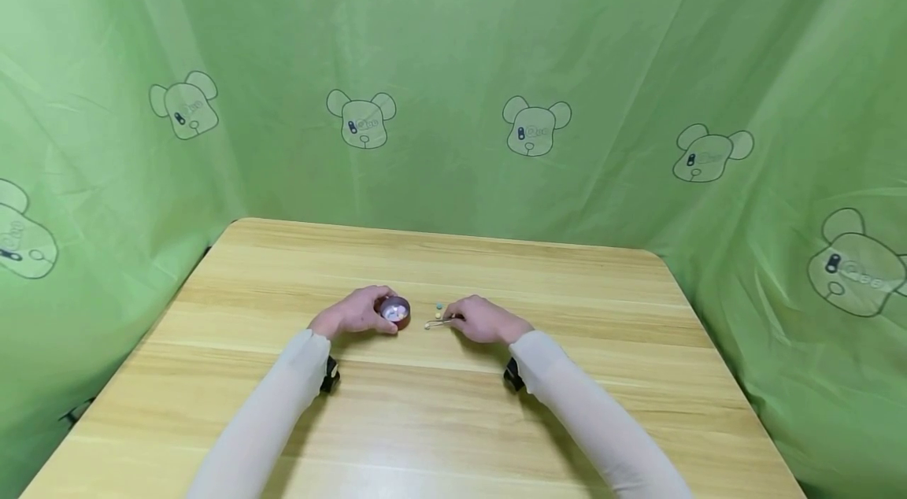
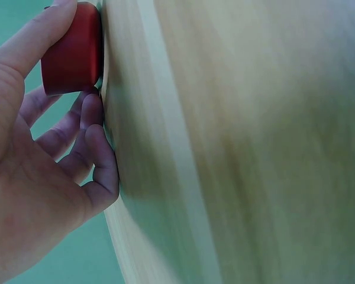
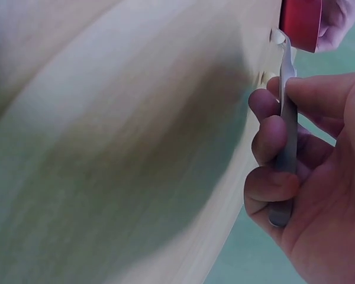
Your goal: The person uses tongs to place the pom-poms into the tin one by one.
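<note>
My left hand [image 1: 360,312] holds a small round red container [image 1: 405,316] on the table, thumb on one side and fingers on the other. Several small pale pieces lie inside it. In the left wrist view the container's smooth red wall [image 2: 74,50] stands near the thumb. Metal tweezers [image 3: 288,136] with a bent tip are gripped in my right hand [image 1: 485,320]. At their tip is a small whitish piece [image 3: 278,36]; whether it is pinched I cannot tell. A yellow piece [image 1: 438,316] and a blue-green piece [image 1: 438,306] lie on the table beside the tweezers.
The light wood-grain table [image 1: 425,420] has rounded far corners. Green curtains [image 1: 453,27] printed with bear heads hang behind it and at both sides. A dark wrist band [image 1: 330,375] is on the left wrist, another [image 1: 513,375] on the right.
</note>
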Motion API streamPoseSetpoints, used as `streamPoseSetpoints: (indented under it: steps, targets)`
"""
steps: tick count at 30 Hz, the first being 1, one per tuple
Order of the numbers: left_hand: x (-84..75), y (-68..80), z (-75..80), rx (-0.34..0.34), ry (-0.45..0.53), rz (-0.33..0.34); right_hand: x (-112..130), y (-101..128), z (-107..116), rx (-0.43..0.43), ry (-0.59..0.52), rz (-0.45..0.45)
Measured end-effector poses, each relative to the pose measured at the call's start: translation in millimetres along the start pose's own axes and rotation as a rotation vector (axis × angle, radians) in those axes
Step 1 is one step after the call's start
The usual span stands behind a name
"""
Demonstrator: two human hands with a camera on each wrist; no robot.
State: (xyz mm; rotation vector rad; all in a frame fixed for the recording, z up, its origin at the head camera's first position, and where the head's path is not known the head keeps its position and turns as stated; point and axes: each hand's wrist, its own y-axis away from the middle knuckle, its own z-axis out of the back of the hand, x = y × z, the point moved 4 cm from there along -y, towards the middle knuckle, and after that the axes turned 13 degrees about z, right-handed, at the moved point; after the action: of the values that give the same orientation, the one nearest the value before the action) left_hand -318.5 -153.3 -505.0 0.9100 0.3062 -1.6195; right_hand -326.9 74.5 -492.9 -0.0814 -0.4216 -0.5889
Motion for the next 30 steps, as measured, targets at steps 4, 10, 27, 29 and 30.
streamPoseSetpoints:
  steps: [4,10,27,29,30]
  targets:
    - [0.1,-0.1,0.0,0.001,0.009,0.000,0.4,1.0,0.5,-0.001,-0.001,0.009]
    - [0.2,0.1,-0.2,0.001,0.008,0.005,0.3,2.0,1.0,-0.002,-0.007,0.037]
    - [-2.7,2.1,0.6,-0.003,-0.011,0.006,1.0,7.3,7.7,-0.025,0.014,0.074]
    - [-2.8,2.3,0.5,-0.001,-0.010,0.007,0.8,7.9,9.3,-0.031,0.014,0.075]
    - [-2.8,2.3,0.4,0.000,-0.010,0.006,1.0,7.9,10.1,-0.035,0.017,0.080]
